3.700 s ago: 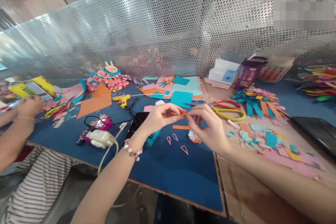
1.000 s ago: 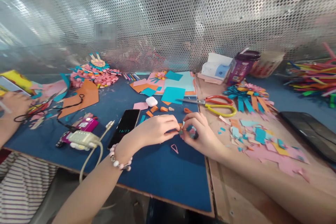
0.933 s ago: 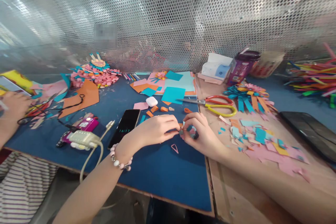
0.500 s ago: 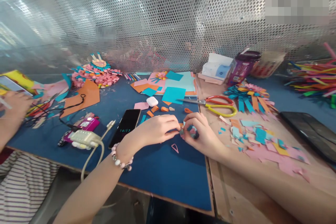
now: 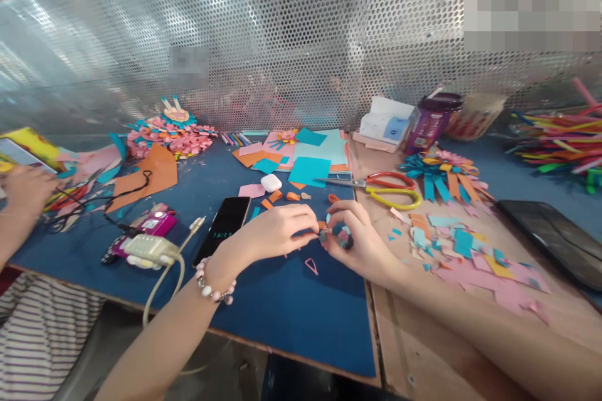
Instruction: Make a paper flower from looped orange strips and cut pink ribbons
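Paper strip, orange and mostly hidden, sits on the near side of the scissors, pinched by thumb and finger of both the left hand and the right hand; its folds are too small to make out. The right hand partly covers a many-coloured paper cluster. Also nearer than the scissors lies a thin pink triangular loop; beyond them stand a glossy purple cup and a shiny screen punched with round holes, cut off above.

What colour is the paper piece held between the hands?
Orange: the paper piece shows, partly hidden, in the head view.
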`<state>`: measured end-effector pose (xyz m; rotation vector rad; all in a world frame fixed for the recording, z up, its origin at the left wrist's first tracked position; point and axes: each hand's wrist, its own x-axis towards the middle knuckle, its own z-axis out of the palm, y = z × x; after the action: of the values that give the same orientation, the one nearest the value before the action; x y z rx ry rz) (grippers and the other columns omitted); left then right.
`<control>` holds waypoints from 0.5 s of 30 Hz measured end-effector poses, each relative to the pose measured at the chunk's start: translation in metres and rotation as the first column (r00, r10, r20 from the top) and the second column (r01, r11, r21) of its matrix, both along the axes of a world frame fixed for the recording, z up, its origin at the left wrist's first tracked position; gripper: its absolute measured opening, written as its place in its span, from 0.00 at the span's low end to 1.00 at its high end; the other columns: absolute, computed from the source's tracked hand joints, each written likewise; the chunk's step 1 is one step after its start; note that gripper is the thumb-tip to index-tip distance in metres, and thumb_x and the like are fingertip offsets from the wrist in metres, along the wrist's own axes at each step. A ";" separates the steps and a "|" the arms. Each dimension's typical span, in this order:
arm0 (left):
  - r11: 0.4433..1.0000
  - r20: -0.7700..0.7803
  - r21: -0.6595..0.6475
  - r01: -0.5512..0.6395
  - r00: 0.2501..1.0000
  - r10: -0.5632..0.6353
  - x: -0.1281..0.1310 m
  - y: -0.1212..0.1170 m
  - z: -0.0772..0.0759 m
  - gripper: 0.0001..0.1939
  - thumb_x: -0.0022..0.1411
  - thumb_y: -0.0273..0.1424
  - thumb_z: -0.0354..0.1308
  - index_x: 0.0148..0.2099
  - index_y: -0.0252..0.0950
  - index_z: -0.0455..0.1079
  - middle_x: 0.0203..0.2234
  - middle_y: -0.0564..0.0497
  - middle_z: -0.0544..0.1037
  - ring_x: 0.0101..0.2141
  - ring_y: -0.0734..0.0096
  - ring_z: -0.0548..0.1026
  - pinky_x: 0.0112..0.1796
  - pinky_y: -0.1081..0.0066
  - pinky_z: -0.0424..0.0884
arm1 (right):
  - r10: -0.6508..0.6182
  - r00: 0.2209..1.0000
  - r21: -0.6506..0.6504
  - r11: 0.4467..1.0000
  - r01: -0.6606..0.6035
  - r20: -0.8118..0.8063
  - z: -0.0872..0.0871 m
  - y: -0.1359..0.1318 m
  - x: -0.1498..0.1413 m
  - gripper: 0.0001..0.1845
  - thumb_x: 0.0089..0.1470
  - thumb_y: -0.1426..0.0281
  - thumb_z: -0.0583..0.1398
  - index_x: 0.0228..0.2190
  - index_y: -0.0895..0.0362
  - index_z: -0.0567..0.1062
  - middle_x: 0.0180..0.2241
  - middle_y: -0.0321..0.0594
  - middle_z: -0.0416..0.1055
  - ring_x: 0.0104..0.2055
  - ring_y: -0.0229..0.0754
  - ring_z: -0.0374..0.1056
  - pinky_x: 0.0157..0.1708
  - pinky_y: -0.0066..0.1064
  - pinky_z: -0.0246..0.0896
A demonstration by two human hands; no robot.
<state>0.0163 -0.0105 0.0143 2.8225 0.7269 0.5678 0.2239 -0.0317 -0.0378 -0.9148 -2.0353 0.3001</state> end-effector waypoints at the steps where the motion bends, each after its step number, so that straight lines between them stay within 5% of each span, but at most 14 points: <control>1: 1.000 0.002 -0.003 0.003 1.000 -0.003 0.000 0.000 0.000 0.04 0.64 0.27 0.54 0.38 0.33 0.70 0.38 0.48 0.75 0.39 0.70 0.73 0.43 0.71 0.69 | 0.001 1.000 -0.001 1.000 -0.001 -0.001 0.000 0.000 0.000 0.09 0.50 0.77 0.58 0.34 0.53 0.65 0.43 0.45 0.63 0.47 0.47 0.62 0.40 0.42 0.66; 15: 1.000 0.008 -0.001 0.011 1.000 -0.011 0.000 0.001 -0.001 0.05 0.64 0.27 0.53 0.38 0.34 0.70 0.38 0.48 0.75 0.39 0.70 0.73 0.43 0.71 0.69 | 0.016 1.000 0.006 1.000 -0.017 0.009 0.000 0.001 0.000 0.08 0.50 0.77 0.57 0.32 0.54 0.65 0.42 0.45 0.63 0.46 0.47 0.62 0.42 0.43 0.65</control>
<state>0.0159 -0.0100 0.0135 2.8192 0.7098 0.5768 0.2238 -0.0312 -0.0375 -0.8977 -2.0516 0.2996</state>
